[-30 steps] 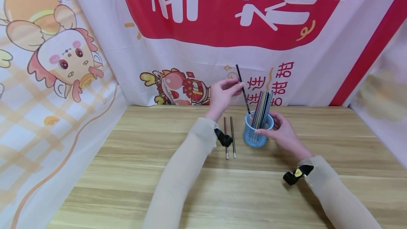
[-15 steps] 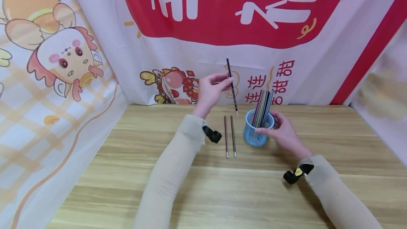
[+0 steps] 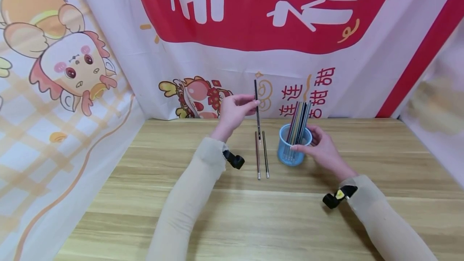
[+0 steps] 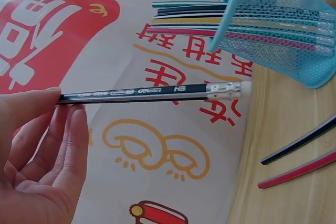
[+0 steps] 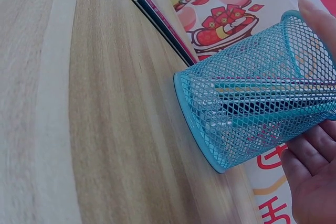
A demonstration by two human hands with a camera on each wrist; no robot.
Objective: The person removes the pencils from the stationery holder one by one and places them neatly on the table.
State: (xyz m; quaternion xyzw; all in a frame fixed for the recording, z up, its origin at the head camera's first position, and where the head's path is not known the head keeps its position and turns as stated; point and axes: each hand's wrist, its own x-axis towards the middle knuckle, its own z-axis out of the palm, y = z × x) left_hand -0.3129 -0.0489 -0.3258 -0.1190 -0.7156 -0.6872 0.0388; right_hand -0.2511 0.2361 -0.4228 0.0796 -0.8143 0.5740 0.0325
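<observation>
My left hand pinches a dark pencil near its upper end, between thumb and fingers. The pencil stands nearly upright in the head view, its white eraser and silver ferrule pointing down. Below it on the table lie two pencils side by side, one red and one black, erasers toward me. To their right stands a light blue mesh pencil cup with several pencils leaning in it. My right hand grips the cup's right side, thumb at the front near the rim.
The wood-grain table ends at a white and red printed cloth hanging behind it. Another printed cloth hangs along the left side. The cup stands near the table's back edge.
My left hand has lifted the dark pencil out of the cup, carried it left and lowered it over the two lying pencils. My right hand has stayed on the cup.
</observation>
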